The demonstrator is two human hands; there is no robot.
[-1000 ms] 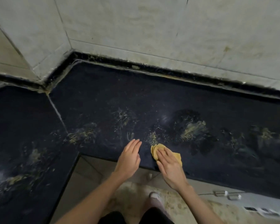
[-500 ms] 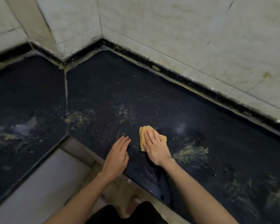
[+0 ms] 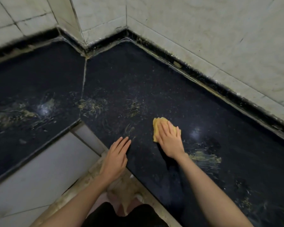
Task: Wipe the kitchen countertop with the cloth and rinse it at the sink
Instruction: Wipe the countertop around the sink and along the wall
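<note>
Flat and spread, the grip of the right hand [image 3: 170, 141] pins the yellow cloth [image 3: 157, 128] to the dark desk [image 3: 154, 82] with straight fingers rather than a clench; the cloth's left and far edges show past the fingertips. The left hand [image 3: 116, 159] grasps nothing — its straight fingers lie together over the desk's near edge, though whether they bear on it I cannot tell. By my reading this is the wiping step, far from finished: yellowish smears [image 3: 92, 106] lie beyond the cloth toward the corner seam, another patch [image 3: 205, 158] sits just right of the right wrist. The next move likely calls for steady downward pressure while sweeping through those streaks. No sink is in view — rinsing waits.
</note>
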